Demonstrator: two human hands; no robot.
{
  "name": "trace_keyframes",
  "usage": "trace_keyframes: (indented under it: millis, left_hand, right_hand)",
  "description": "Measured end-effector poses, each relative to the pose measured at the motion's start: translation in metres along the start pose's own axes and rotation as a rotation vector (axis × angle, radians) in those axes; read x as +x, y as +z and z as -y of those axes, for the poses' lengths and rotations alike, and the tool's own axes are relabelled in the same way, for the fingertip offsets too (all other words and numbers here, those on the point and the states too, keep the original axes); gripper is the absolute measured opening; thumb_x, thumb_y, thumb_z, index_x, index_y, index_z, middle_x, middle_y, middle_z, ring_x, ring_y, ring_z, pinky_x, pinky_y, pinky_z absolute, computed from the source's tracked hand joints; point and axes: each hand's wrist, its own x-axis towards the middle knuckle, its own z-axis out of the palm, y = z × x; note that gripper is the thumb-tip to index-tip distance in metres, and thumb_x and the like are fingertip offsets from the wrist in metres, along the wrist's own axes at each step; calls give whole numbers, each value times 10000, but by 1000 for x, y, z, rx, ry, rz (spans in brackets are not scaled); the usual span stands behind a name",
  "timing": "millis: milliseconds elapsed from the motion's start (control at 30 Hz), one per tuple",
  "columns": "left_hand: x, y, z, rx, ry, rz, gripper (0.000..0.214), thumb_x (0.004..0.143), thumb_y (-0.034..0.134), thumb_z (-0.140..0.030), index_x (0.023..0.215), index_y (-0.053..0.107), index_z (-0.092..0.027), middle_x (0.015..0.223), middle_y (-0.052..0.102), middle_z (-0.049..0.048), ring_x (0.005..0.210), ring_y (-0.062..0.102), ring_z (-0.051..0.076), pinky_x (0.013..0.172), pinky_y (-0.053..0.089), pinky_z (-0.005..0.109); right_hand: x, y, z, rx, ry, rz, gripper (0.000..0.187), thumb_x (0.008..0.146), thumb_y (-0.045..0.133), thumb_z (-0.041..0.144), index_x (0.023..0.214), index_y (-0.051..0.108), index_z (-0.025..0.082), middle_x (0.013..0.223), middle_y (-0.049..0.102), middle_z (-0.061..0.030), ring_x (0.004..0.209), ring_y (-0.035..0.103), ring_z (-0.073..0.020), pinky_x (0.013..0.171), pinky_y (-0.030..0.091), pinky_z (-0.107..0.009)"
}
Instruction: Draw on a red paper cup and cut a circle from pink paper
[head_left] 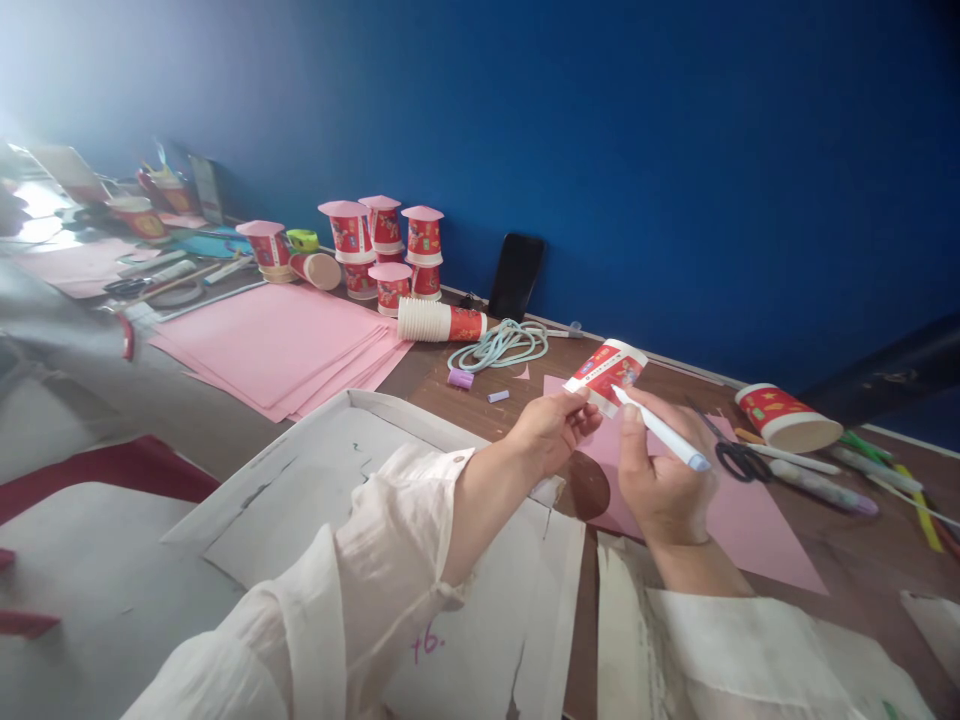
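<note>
My left hand [553, 428] grips a red and white paper cup [609, 372] by its edge, tilted above the table. In my right hand [664, 470] is a white marker [664, 432] with a pale blue end, its tip at or close to the cup's printed side; I cannot tell whether they touch. Below both hands lies a pink paper sheet [757, 530] with a round hole near its left side. Black-handled scissors [739, 458] rest on that sheet, just right of my right hand.
Pink-topped cups [351, 232] stand along the blue wall, near a lying cup stack [442, 320], a coiled pale cord [502, 345] and a leaning phone [516, 276]. Pink sheets [277, 340] lie left. Another cup [787, 418] and several pens are right. A white box lid [300, 500] sits in front.
</note>
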Motion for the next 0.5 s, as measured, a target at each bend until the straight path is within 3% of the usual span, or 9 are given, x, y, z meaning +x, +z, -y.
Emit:
trace_keyframes:
  millis: [500]
  left_hand:
    - [3,-2,1,-34,-11,-12,142,878,530,-59,763,612,-66,650,590,42,554,548,63,632,500,170]
  right_hand:
    - [0,0,1,6,-3,9,238,838,606,134,1067,666,154,947,729,-106,841,668,-221,809,516,-372]
